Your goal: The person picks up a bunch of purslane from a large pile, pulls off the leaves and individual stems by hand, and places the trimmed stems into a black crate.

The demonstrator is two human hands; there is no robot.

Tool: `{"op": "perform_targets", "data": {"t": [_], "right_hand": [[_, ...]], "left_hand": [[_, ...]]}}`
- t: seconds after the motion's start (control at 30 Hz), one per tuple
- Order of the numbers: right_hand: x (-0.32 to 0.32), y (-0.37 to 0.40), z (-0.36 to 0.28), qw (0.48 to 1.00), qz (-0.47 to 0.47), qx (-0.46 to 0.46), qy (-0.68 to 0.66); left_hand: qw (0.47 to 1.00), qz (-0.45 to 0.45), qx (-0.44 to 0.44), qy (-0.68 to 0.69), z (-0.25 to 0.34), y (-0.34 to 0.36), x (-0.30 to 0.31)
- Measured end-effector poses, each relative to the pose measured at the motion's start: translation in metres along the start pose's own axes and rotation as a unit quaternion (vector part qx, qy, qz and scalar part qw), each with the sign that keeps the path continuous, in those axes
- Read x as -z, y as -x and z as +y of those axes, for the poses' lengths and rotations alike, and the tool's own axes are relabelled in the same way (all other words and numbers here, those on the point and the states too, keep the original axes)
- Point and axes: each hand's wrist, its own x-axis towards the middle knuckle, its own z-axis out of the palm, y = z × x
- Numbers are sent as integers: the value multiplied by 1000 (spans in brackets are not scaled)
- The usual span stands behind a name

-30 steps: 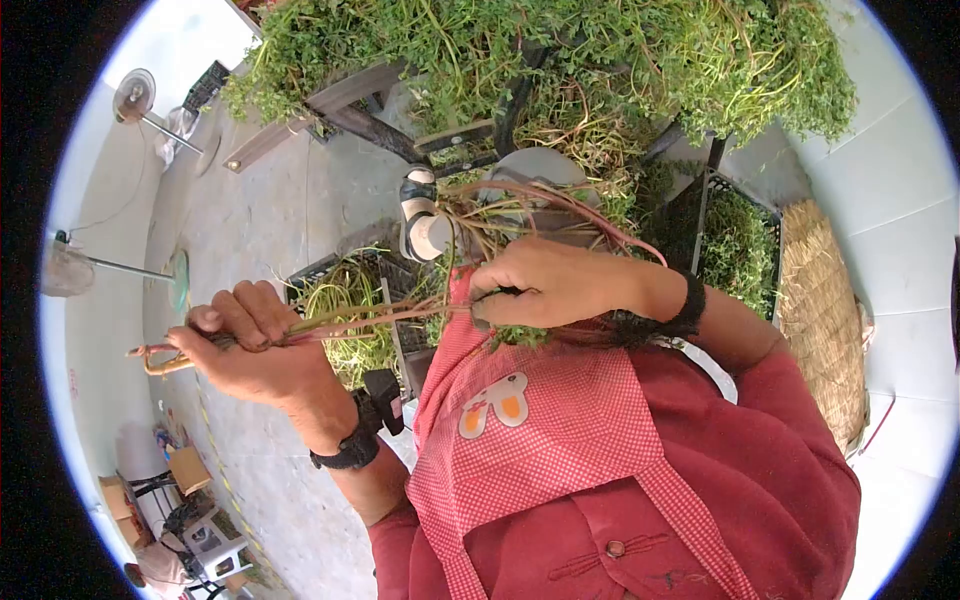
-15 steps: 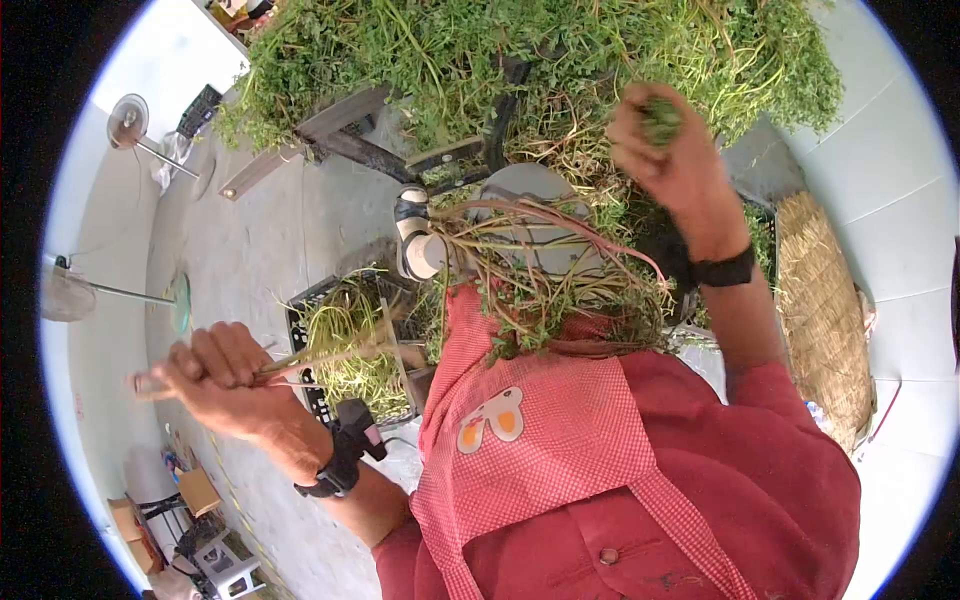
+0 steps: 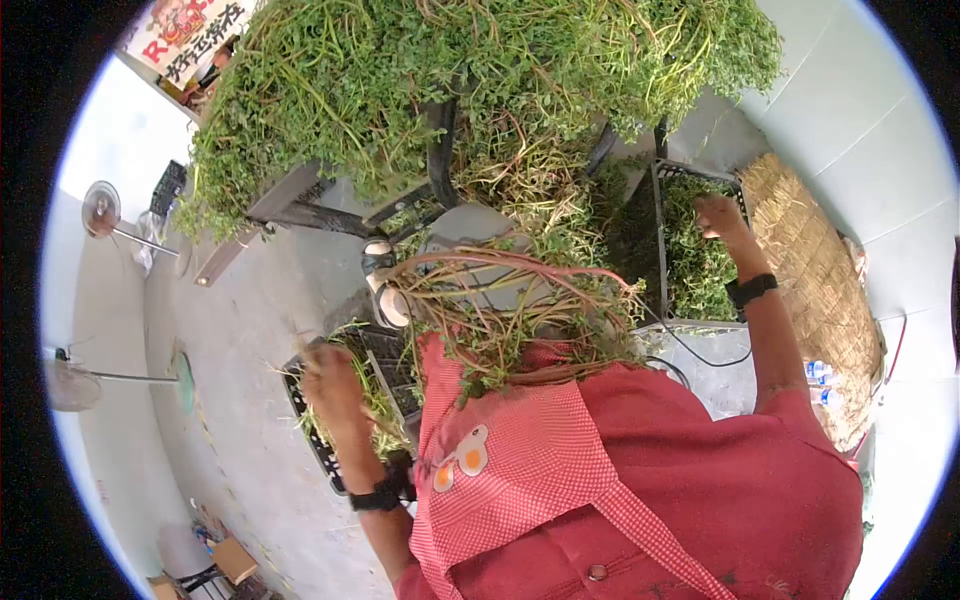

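A tangle of long reddish-green leafy stems (image 3: 520,290) lies across my lap on the red checked apron (image 3: 520,440). My left hand (image 3: 335,390), smeared by motion, is closed over the left black crate (image 3: 325,455) of pale stems. Thin stems seem to stick out past its fingers. My right hand (image 3: 722,218) is above the right crate (image 3: 660,240), which holds green leafy tops (image 3: 695,275). Its fingers look loosely bent and apart, with no bunch visible in them.
A big heap of leafy greens (image 3: 470,90) covers a dark-legged stand (image 3: 440,150) in front. Loose stems (image 3: 530,180) lie below it. A rolled straw mat (image 3: 810,290) is on the right, near water bottles (image 3: 822,380). Standing fans (image 3: 102,210) are at left.
My right hand has swung down and right from the heap to the right crate; the green bunch in it no longer shows. My left hand has moved right, over the left crate.
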Motion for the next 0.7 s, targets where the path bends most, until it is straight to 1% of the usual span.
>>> {"op": "perform_targets", "data": {"t": [0.03,0.07,0.1,0.13,0.17,0.2,0.23,0.27,0.3,0.33,0.37,0.4,0.43,0.47,0.5,0.53,0.57,0.6,0.63,0.67,0.7], "right_hand": [[-26,5,-17,998,6,-57,-18],[-70,11,-59,994,14,-99,-38],[-107,13,-97,992,22,-66,-101],[-132,9,-116,976,27,-108,-187],[-156,12,-141,997,16,-2,-72],[-169,5,-140,999,-3,49,-17],[-184,11,-168,998,3,57,8],[-192,14,-186,986,-12,134,99],[-198,23,-210,973,-10,181,143],[-204,30,-225,972,-18,171,161],[-210,35,-232,970,-26,160,181],[-218,36,-225,969,-21,168,180],[-227,35,-211,959,-19,213,187],[-232,35,-203,947,-19,255,196],[-239,40,-207,945,-18,258,198],[-246,45,-213,954,-21,217,205],[-251,53,-215,961,-26,172,213],[-259,52,-200,957,0,209,202],[-268,54,-188,957,2,203,205],[-276,56,-181,957,37,197,210],[-280,58,-181,955,76,190,215]], "left_hand": [[919,29,-150,-364,21,9,-13],[989,-34,21,-146,32,14,-22],[994,-18,97,-54,71,21,-32],[991,-83,80,-67,58,21,-36],[990,-90,108,-8,96,25,-39],[981,-136,140,14,80,30,-39],[981,-154,116,4,80,35,-40],[980,-173,96,-10,81,40,-39],[982,-169,85,-16,79,43,-36],[979,-186,86,-6,77,46,-35],[975,-203,88,4,75,48,-33],[980,-181,84,1,74,50,-31],[981,-177,75,4,74,50,-30],[983,-153,96,22,74,50,-29],[983,-131,120,38,71,54,-26],[984,-126,119,40,48,57,-25],[984,-126,123,42,50,61,-25],[979,-142,144,16,56,67,-25],[974,-162,161,-9,58,69,-27],[969,-237,-9,-75,24,75,-30],[966,-248,-18,-71,21,79,-34]]}}
